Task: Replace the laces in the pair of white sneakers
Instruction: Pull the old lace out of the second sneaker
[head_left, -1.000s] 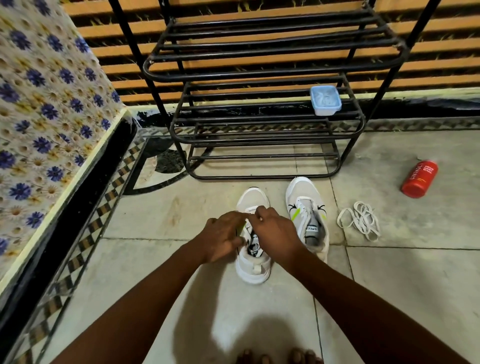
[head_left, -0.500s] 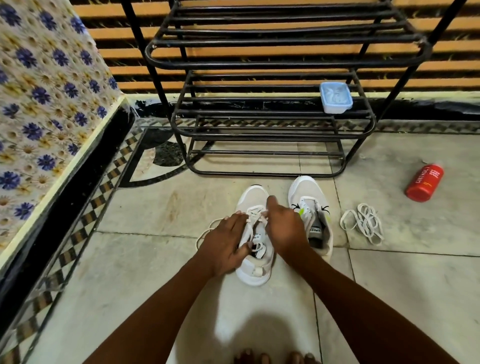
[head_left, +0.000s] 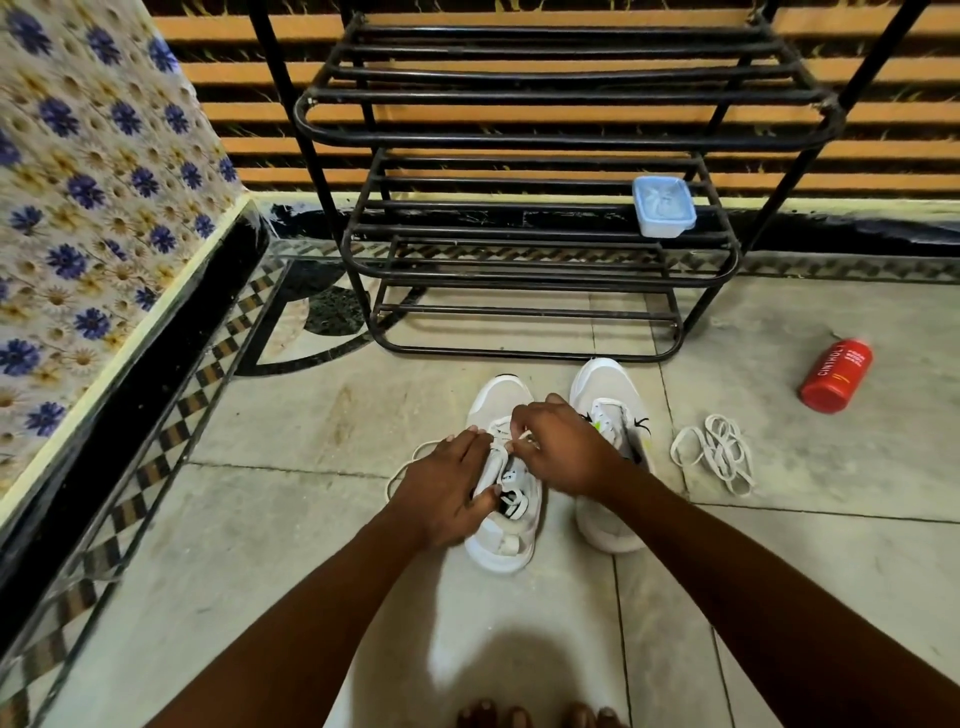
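Note:
Two white sneakers stand side by side on the tiled floor, toes toward the rack. My left hand (head_left: 451, 486) grips the left sneaker (head_left: 500, 400) along its left side, thumb at the opening. My right hand (head_left: 563, 449) pinches the white lace (head_left: 521, 439) over that sneaker's eyelets. A loop of the same lace trails on the floor to the left of my left hand. The right sneaker (head_left: 608, 384) is partly hidden by my right wrist. A loose bundle of white laces (head_left: 719, 452) lies on the floor to its right.
A black metal shoe rack (head_left: 519, 228) stands just beyond the sneakers, with a small blue lidded box (head_left: 664, 207) on a shelf. A red bottle (head_left: 835, 375) lies on the floor at right. A floral-covered bed (head_left: 93, 171) runs along the left. My toes (head_left: 540, 716) show at the bottom edge.
My left hand slid from the lacing down onto the sneaker's left side. A lace loop came out onto the floor at left. My right hand stayed at the eyelets.

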